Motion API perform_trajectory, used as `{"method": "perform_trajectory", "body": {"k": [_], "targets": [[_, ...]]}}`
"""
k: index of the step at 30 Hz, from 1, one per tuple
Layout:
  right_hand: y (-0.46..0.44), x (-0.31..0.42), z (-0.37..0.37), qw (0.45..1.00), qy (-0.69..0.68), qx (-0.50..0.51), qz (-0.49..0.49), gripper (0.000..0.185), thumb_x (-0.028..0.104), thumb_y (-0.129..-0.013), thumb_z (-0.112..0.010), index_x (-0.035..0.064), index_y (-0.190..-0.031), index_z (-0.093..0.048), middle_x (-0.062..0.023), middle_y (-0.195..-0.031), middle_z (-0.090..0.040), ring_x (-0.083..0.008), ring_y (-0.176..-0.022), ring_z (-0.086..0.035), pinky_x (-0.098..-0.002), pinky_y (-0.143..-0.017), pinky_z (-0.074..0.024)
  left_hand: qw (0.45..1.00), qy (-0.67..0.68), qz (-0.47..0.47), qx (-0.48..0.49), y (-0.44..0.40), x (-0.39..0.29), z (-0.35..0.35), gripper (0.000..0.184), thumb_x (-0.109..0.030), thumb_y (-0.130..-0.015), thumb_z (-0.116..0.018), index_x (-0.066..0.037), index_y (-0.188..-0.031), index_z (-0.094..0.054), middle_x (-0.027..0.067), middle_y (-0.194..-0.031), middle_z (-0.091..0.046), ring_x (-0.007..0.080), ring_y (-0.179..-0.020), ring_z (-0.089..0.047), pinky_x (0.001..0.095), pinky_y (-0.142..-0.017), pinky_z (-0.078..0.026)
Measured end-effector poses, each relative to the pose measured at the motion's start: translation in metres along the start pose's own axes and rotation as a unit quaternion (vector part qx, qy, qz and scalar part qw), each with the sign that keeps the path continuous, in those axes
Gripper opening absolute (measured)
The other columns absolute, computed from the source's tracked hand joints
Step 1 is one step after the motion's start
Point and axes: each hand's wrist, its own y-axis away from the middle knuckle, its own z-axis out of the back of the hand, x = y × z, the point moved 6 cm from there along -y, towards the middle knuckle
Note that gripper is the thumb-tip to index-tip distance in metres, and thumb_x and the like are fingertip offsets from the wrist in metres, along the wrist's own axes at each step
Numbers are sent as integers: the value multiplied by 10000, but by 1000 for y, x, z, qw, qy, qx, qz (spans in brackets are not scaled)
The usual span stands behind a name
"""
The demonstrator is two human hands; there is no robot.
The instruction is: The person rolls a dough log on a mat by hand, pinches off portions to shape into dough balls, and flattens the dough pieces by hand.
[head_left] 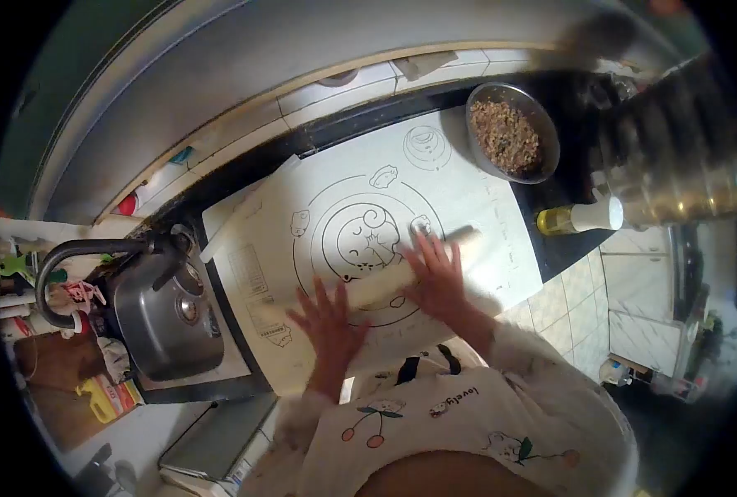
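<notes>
A long pale roll of dough [378, 288] lies slantwise across a white printed pastry mat [484, 199]. My left hand [331, 323] is spread open, its fingers over the left part of the roll. Farther right, my right hand [436, 277] rests on the dough with fingers stretched and apart. The roll shows between my hands, and its right end sticks out past my right hand. Beneath my fingers the dough is partly hidden. Round line drawings on the mat show behind the roll.
A metal bowl [553, 157] of chopped filling [505, 137] stands at the mat's back right corner. Beside it are an oil bottle [557, 220] with a white top and a large ribbed clear container [683, 149]. To the left is a steel sink [165, 331] with a black faucet [95, 247].
</notes>
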Motion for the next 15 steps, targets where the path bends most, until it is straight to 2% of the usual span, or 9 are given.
{"method": "perform_trajectory", "body": {"k": [3, 5, 7, 8, 9, 10, 12, 14, 15], "targets": [[12, -18, -1, 999, -22, -4, 44, 800, 461, -685, -701, 201, -1369, -379, -117, -1439, -307, -307, -1353, -247, -550, -1064, -199, 999, 5, -21, -37, 28, 9, -15, 859, -526, -727, -612, -150, -1424, -279, 159, -1497, -154, 455, -1353, -117, 732, -964, -103], [-23, -28, 8, 999, -9, 23, 29, 781, 419, -704, -697, 168, -1369, -374, -118, -1436, -310, -306, -1347, -258, -509, -1082, -203, 996, -43, 49, -62, -19, 21, -1, 841, -540, -757, -576, -130, -1425, -271, 166, -1487, -189, 455, -1341, -168, 707, -981, -127], [-73, -52, 9, 994, 27, -105, -11, 704, 507, -836, -501, 97, -1383, -335, -147, -1446, -286, -311, -1353, -235, -541, -1084, -166, 979, 4, 81, -186, -85, 69, -20, 791, -532, -804, -524, -111, -1423, -270, 171, -1475, -225, 446, -1330, -212, 665, -1007, -154], [-94, -58, 18, 988, 46, -134, -53, 697, 560, -861, -405, 90, -1373, -355, -159, -1454, -268, -313, -1361, -213, -553, -1082, -145, 978, 16, 96, -184, -104, 85, -27, 768, -525, -817, -507, -109, -1420, -275, 170, -1472, -234, 442, -1328, -219, 651, -1015, -159], [-108, -66, 20, 985, 50, -138, -87, 613, 457, -869, -477, 121, -1370, -365, -142, -1464, -251, -331, -1357, -213, -577, -1060, -170, 977, 25, 111, -181, -115, 100, -31, 746, -517, -830, -490, -107, -1417, -280, 169, -1469, -243, 438, -1327, -225, 637, -1023, -163], [-101, -64, 21, 991, 61, -96, -78, 654, 496, -861, -462, 113, -1380, -349, -138, -1469, -248, -313, -1367, -199, -561, -1075, -144, 974, 35, 128, -184, -121, 109, -29, 724, -510, -844, -473, -105, -1414, -286, 167, -1467, -252, 434, -1326, -231, 623, -1031, -168], [-66, -63, 22, 995, 72, -41, -48, 696, 496, -837, -503, 114, -1392, -327, -121, -1477, -241, -291, -1379, -185, -543, -1091, -122, 994, -38, 46, -90, -71, 78, -12, 734, -499, -819, -515, -91, -1394, -311, 199, -1465, -227, 447, -1327, -213, 621, -1038, -152], [-10, -61, 18, 999, 32, -5, -39, 712, 413, -794, -607, 132, -1388, -334, -100, -1481, -239, -289, -1377, -198, -537, -1091, -134, 984, 36, -46, -170, -4, 67, -13, 774, -453, -767, -605, -87, -1385, -316, 245, -1457, -194, 464, -1327, -186, 608, -1045, -151], [9, -64, 19, 999, -9, 13, -51, 723, 371, -768, -653, 140, -1381, -347, -92, -1480, -241, -290, -1374, -209, -532, -1091, -143, 990, 39, -28, -134, 25, 64, -19, 802, -414, -740, -641, -89, -1392, -307, 262, -1453, -182, 473, -1326, -176, 595, -1054, -146]]}}
